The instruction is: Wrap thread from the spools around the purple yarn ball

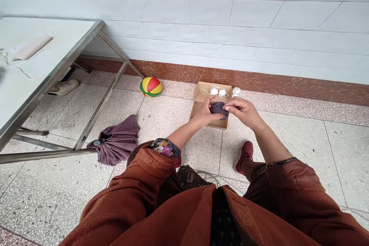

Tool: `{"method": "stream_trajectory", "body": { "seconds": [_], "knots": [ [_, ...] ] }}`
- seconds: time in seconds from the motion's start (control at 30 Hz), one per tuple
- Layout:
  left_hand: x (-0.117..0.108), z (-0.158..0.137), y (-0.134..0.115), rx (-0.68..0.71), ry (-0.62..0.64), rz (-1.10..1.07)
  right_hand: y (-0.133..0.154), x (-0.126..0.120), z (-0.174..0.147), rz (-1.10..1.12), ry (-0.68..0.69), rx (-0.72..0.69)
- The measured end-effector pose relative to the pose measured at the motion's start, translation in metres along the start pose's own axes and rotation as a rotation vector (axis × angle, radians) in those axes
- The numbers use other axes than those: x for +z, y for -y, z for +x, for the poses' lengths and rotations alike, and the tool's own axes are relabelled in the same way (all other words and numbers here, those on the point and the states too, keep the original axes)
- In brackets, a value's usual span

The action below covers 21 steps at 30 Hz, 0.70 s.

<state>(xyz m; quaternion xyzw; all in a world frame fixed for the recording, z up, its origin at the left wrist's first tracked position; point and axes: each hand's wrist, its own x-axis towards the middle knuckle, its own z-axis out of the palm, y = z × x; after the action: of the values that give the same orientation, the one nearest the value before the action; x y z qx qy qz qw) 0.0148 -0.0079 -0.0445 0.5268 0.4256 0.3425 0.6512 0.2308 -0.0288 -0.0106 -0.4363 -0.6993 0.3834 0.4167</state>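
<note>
A ball of dark purple-grey yarn (pixel 218 109) is in my left hand (pixel 205 113), its fingers and thumb curled round the left side. My right hand (pixel 241 110) is closed in a pinch at the ball's right edge, apparently on the yarn; the strand itself is too fine to make out. Both hands are above a shallow cardboard box (pixel 213 124). At the box's far end lie two small white balls of string (pixel 218 91) with loose ends. Another white ball (pixel 236 91) sits just outside the box on the right.
A yellow, red and green ball (pixel 151 87) rests on the floor by the tiled wall. A folded purple umbrella (pixel 118 140) leans near a metal-legged table (pixel 72 30) on the left. Under that table a person's shoe (pixel 65 87) shows. My red shoe (pixel 244 155) stands right of centre.
</note>
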Motion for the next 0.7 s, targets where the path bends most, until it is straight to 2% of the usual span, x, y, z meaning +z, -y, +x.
{"method": "stream_trajectory", "body": {
  "seconds": [0.13,0.2,0.3,0.4,0.5,0.6,0.67,0.7],
  "knots": [
    [0.002,-0.006,-0.006,0.013,0.268,-0.105,-0.012,-0.003,0.003,-0.03,-0.146,0.057],
    [0.004,-0.008,-0.009,0.035,0.34,-0.198,-0.019,-0.003,0.003,-0.022,-0.18,0.119],
    [0.007,-0.01,-0.014,0.054,0.372,-0.338,-0.028,0.0,0.002,-0.022,-0.195,0.21],
    [0.009,-0.01,-0.018,0.038,0.305,-0.408,-0.035,0.005,0.0,-0.064,-0.146,0.242],
    [0.006,-0.007,-0.017,0.009,0.13,-0.38,-0.033,0.01,-0.002,-0.1,-0.035,0.205],
    [-0.002,-0.001,-0.012,-0.017,-0.103,-0.188,-0.021,0.013,-0.005,-0.074,0.131,0.146],
    [-0.007,0.003,-0.006,-0.023,-0.179,-0.002,-0.012,0.012,-0.007,-0.02,0.226,0.116],
    [-0.009,0.003,-0.004,-0.006,-0.177,0.079,-0.008,0.01,-0.007,0.013,0.25,0.11]
  ]
}}
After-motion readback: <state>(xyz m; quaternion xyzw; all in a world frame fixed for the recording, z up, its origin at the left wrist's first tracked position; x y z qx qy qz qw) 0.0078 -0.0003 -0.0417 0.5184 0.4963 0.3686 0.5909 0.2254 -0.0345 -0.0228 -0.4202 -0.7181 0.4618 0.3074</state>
